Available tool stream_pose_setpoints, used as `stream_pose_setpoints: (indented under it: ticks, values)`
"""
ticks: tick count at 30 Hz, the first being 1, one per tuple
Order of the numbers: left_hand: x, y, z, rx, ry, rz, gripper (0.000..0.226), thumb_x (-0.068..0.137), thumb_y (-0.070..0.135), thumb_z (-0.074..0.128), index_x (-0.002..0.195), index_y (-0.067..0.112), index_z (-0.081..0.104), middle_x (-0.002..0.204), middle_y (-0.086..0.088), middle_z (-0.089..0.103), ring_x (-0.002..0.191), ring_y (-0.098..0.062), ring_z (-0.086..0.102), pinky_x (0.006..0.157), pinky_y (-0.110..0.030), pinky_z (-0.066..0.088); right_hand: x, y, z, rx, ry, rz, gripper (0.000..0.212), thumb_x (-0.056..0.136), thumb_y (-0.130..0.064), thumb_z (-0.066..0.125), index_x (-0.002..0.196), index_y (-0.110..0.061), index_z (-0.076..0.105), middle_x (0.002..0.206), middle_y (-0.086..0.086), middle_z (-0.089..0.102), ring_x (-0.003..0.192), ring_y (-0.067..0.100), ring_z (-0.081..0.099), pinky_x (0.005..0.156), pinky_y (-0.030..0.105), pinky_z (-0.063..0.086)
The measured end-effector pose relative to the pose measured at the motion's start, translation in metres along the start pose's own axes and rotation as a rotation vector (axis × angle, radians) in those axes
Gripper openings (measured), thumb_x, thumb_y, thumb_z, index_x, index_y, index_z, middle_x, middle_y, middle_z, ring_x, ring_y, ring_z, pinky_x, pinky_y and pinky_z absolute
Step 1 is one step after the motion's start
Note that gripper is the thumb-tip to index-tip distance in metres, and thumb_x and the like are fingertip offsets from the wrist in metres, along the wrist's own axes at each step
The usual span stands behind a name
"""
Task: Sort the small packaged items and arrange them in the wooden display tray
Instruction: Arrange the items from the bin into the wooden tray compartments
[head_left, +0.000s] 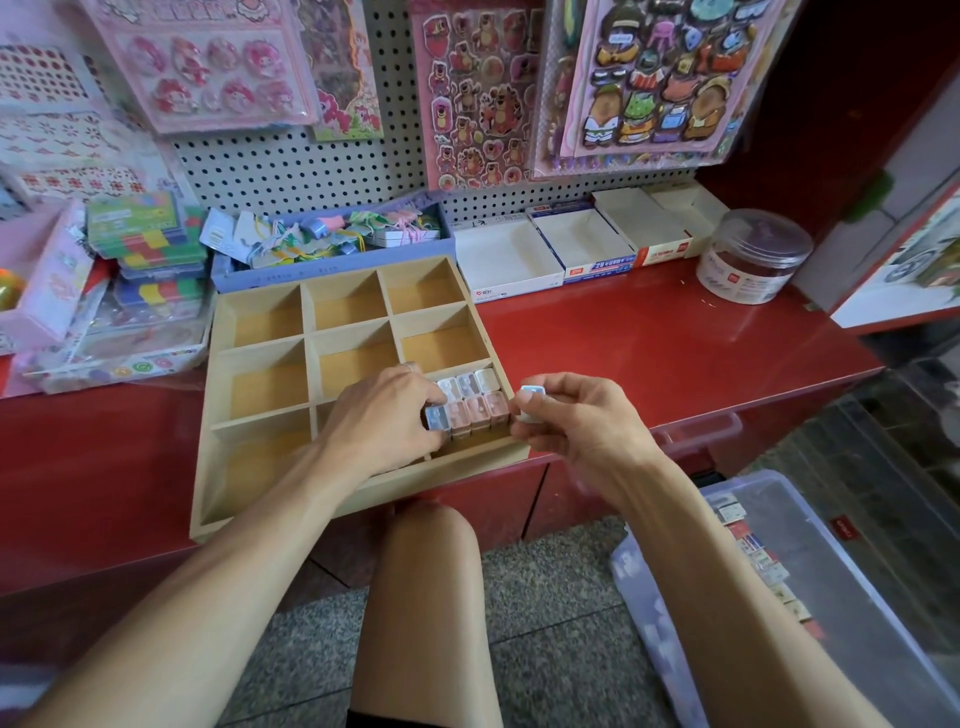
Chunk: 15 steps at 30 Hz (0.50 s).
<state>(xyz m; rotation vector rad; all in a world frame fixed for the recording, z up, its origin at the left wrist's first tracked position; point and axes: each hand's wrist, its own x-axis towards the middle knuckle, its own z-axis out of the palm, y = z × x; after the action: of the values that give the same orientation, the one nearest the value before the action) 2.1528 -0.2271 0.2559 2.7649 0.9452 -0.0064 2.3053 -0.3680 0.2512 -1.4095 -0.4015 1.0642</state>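
Fingers (434, 397) of left hand (387, 415) curled down onto small packaged items (470, 402), pinching bluish packet (436, 417) at near-left end of the rows; wrist reaching in over tray's near-middle cell

Right hand (576, 415) just beside tray's right edge, above red counter (649, 332); thumb and forefinger pinching light blue packet (533, 391), second whitish packet (530, 417) gripped lower in same hand, details blurred

Wooden display tray (260, 395): three-by-three grid of cells, near edge overhanging counter front. Packets only in near-right cell, standing in two rows — far row whitish, near row mostly pink with bluish one at left. Other cells showing bare wood

Behind tray: lavender box (332, 270) of mixed tagged trinkets; to its right, row of open white cardboard boxes (571, 244), then clear lidded jar (753, 257)

Left of tray: stacks of colourful carded goods (150, 244) and pink packages

Pegboard (311, 166) at back, hung with sticker sheets (483, 93)

Lower right, on floor level: clear plastic bin (831, 582), small boxed items along its left side, contents otherwise hard to make out

Bare knee (426, 582) between the forearms, speckled floor below
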Motion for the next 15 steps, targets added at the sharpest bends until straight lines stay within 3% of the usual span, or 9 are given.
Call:
stream_pose_setpoints:
  ticks: [4,8,12,15]
  values:
    - [0.0017,0.0027,0.0022,0.032,0.027,0.018,0.031,0.081,0.035,0.067,0.111,0.029,0.070,0.103,0.007,0.054,0.089,-0.018,0.059,0.060,-0.029,0.041,-0.0017,0.0038,0.0013,-0.039,0.059,-0.034,0.006,0.086,-0.005,0.074,0.090,-0.006,0.069,0.072,0.010,0.069,0.051,0.012,0.059,0.047,0.021,0.046]
    - [0.0015,-0.0005,0.0026,0.053,0.064,0.004,0.040,0.074,0.042,0.071,0.111,0.030,0.066,0.105,0.010,0.051,0.081,-0.016,0.055,0.063,-0.030,0.039,-0.0023,0.0039,0.0026,0.024,0.121,-0.014,0.006,0.093,0.000,0.066,0.095,-0.005,0.069,0.067,0.006,0.071,0.055,0.015,0.066,0.051,0.020,0.054]
    - [0.0005,-0.0037,0.0055,0.045,0.068,-0.027,0.028,0.072,0.041,0.070,0.099,0.032,0.069,0.091,0.012,0.046,0.081,-0.018,0.058,0.063,-0.030,0.039,-0.0006,0.0069,-0.0002,-0.107,0.193,-0.039,0.007,0.087,-0.003,0.072,0.082,-0.008,0.069,0.064,0.007,0.067,0.048,0.012,0.058,0.041,0.020,0.039]
    - [0.0027,-0.0044,0.0079,0.029,0.066,-0.014,0.026,0.075,0.038,0.071,0.100,0.031,0.071,0.089,0.012,0.046,0.081,-0.017,0.056,0.063,-0.030,0.038,-0.0001,0.0085,-0.0010,-0.102,0.208,-0.037,0.013,0.085,-0.002,0.073,0.075,-0.008,0.069,0.058,0.003,0.064,0.046,0.009,0.051,0.042,0.020,0.036]
